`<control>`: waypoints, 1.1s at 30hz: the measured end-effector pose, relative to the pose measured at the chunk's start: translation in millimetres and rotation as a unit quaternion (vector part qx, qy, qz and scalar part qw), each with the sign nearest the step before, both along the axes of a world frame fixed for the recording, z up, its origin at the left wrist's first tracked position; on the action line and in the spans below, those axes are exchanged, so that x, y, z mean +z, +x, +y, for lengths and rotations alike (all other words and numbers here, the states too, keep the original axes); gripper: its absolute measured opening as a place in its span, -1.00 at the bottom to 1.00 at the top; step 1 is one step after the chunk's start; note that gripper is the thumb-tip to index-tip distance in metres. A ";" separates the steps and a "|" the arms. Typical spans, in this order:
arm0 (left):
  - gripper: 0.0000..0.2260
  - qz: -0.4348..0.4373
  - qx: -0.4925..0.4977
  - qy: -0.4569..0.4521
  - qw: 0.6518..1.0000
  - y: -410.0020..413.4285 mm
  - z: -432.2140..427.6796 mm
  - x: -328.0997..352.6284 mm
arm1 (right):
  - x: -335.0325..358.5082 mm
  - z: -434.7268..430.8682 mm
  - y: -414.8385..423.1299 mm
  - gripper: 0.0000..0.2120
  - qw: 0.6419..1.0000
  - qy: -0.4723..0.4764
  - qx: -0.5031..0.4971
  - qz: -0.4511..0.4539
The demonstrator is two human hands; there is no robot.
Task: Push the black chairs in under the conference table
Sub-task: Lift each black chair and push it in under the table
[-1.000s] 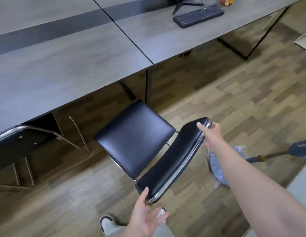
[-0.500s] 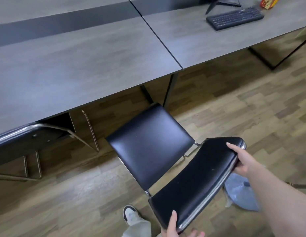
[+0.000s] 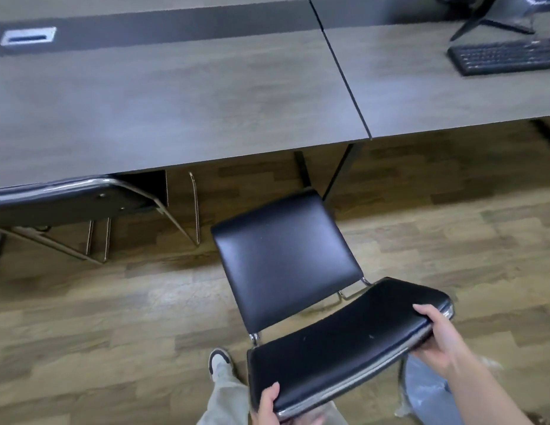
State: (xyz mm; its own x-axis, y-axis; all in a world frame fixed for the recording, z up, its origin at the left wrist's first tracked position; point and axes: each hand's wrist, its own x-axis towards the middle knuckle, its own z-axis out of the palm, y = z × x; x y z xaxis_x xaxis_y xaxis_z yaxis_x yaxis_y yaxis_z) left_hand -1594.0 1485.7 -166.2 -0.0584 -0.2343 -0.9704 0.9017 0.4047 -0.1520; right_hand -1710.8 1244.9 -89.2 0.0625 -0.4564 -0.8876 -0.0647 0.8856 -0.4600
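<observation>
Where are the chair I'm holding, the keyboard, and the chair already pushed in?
held chair (image 3: pixel 283 256), head view, middle of its seat.
keyboard (image 3: pixel 507 56), head view, middle of the keys.
pushed-in chair (image 3: pixel 65 200), head view, back of its backrest.

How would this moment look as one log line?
left hand: gripping backrest | right hand: gripping backrest | black chair: not yet under conference table

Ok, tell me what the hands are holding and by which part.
Both hold the black chair by its backrest: the left hand grips the left end, the right hand the right end.
</observation>
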 end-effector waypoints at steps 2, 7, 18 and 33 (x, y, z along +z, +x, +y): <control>-0.39 -0.061 -0.081 0.040 0.994 23.5 20.1 53.8 | -1.5 1.1 0.8 -0.80 1.000 0.007 -0.016 -0.016; -0.75 -0.161 0.007 0.086 0.983 47.3 11.7 96.0 | -3.2 -0.4 9.4 -0.73 0.999 0.024 -0.007 -0.031; -0.85 -0.159 0.007 0.068 0.985 157.9 -2.5 92.1 | 0.2 -13.3 106.3 -0.75 0.997 0.041 0.000 -0.066; -0.86 -0.214 -0.023 0.044 0.976 335.1 -76.8 82.8 | -10.5 -78.8 259.8 -0.83 0.991 0.024 -0.014 -0.133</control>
